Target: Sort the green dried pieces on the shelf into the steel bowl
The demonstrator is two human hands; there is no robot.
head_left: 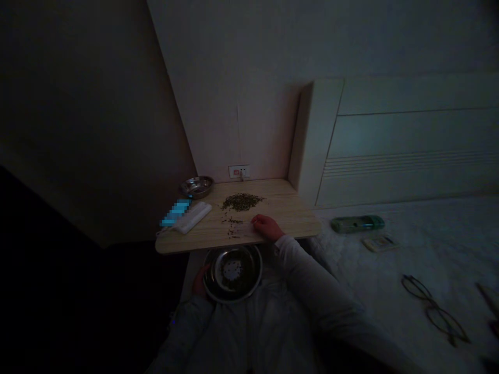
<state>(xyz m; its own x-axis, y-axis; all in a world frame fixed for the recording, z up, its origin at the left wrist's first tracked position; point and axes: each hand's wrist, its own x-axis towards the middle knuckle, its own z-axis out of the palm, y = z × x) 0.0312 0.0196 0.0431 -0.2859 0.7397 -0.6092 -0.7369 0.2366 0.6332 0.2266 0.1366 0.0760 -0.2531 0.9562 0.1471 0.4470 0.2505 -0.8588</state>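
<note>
My left hand (199,281) grips the left rim of a shiny metal bowl (256,283), held just below the table's front edge. Small dark green bits lie in the bowl. Over the front of the wooden table (296,215), my right hand (265,226) is closed, fingers pinched on a faint, thin, see-through piece (245,229) lying near the surface. Left of that piece are scattered green bits (233,222). Behind them spreads a larger pile of small dark green bits (241,201), too small to tell their kind.
A second metal bowl (197,187) stands at the table's back left. Near it lie a lit phone (175,213) and a white power strip (193,217). A wall socket (239,171) is behind. On the bed at right are a green bottle (357,224), a small packet (380,243) and glasses (434,307).
</note>
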